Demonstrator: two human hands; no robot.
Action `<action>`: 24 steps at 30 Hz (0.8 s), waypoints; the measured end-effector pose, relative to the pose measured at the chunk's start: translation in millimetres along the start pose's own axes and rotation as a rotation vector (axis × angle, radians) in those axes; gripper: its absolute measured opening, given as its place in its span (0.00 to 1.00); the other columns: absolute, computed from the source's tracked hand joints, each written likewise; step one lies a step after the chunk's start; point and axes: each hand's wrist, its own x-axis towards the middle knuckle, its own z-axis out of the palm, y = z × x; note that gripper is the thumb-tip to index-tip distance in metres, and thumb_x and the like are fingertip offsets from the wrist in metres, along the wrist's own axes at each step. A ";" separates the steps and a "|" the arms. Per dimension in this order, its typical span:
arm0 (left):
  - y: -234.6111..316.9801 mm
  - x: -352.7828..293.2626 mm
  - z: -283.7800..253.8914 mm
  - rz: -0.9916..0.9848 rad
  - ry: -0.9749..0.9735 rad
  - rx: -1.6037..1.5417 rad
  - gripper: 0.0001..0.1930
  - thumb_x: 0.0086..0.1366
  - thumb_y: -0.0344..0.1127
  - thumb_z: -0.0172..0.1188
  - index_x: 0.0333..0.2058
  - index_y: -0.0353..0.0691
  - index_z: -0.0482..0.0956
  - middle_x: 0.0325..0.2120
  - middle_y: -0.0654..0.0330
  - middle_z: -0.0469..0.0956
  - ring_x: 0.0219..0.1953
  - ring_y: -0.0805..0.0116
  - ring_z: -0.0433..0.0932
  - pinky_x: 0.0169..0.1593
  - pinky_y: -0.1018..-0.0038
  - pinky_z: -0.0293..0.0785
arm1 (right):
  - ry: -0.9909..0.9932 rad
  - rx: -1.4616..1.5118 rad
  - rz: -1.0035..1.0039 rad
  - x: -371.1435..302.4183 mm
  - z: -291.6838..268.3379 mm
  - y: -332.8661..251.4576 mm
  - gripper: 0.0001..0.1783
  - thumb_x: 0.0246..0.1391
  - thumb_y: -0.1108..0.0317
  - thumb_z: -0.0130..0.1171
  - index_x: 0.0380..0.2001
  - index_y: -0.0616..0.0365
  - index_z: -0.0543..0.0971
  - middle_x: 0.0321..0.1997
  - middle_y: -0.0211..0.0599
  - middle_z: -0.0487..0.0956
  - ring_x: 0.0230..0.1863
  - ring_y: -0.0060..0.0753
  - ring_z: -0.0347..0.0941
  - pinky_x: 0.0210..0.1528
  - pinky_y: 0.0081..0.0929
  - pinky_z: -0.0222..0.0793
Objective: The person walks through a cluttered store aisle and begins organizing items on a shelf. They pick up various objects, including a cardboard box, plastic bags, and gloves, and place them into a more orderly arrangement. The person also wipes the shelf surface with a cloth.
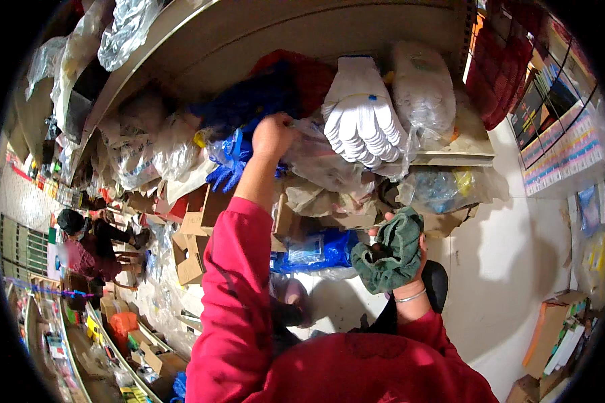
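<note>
My left hand (271,139) reaches onto the shelf, its fingers curled beside blue gloves (230,161) and a clear plastic bag (323,156). The fingertips are partly hidden, so what they grip cannot be made out. Lower down, in front of the shelf, my right hand (412,287) is closed around a crumpled dark green cloth (391,254). Folds of the cloth cover much of that palm. A bundle of white knit gloves (363,117) lies on the shelf to the right of my left hand, with a plastic-wrapped white glove pack (422,87) beside it.
Under the shelf are open cardboard boxes (189,252) and a blue plastic package (321,248). A wire rack (551,101) stands at the right, with boxes (551,336) on the floor below. Another person (94,248) is far off at the left, near stocked shelving (87,342).
</note>
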 end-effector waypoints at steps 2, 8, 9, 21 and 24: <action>-10.6 -8.3 -13.8 -0.043 0.080 -0.272 0.18 0.34 0.37 0.63 0.30 0.40 0.79 0.25 0.55 0.78 0.29 0.60 0.76 0.33 0.71 0.71 | -0.064 0.001 0.039 1.1 -3.3 -1.4 0.38 0.52 0.44 0.42 0.59 0.58 0.51 0.53 0.62 0.62 0.51 0.55 0.65 0.48 0.52 0.65; -48.6 -33.3 -20.9 -0.103 0.233 -0.604 0.12 0.46 0.30 0.60 0.31 0.34 0.76 0.24 0.62 0.76 0.24 0.74 0.72 0.27 0.80 0.67 | -0.022 -0.039 0.028 4.4 -7.2 7.3 0.36 0.53 0.46 0.43 0.58 0.58 0.53 0.54 0.59 0.61 0.54 0.57 0.61 0.49 0.53 0.64; -45.3 -35.9 -21.7 -0.136 0.246 -0.683 0.10 0.48 0.29 0.58 0.32 0.35 0.75 0.24 0.63 0.75 0.24 0.75 0.71 0.27 0.80 0.66 | -0.056 -0.006 0.019 7.1 -2.7 8.2 0.35 0.53 0.47 0.44 0.58 0.58 0.53 0.55 0.58 0.61 0.54 0.58 0.61 0.51 0.54 0.61; 41.3 -24.5 -70.8 0.100 0.280 -0.129 0.19 0.44 0.36 0.53 0.39 0.44 0.76 0.31 0.54 0.77 0.34 0.54 0.75 0.42 0.69 0.69 | 0.037 -0.116 0.025 8.8 -3.8 4.0 0.36 0.53 0.44 0.39 0.58 0.59 0.54 0.51 0.60 0.64 0.50 0.54 0.65 0.50 0.51 0.64; 32.7 15.9 -36.4 0.162 0.128 -0.339 0.18 0.48 0.39 0.52 0.40 0.42 0.76 0.33 0.51 0.76 0.36 0.54 0.75 0.41 0.68 0.70 | 0.024 -0.113 0.015 7.5 0.3 9.2 0.37 0.52 0.44 0.40 0.58 0.59 0.54 0.50 0.60 0.65 0.50 0.53 0.65 0.50 0.48 0.64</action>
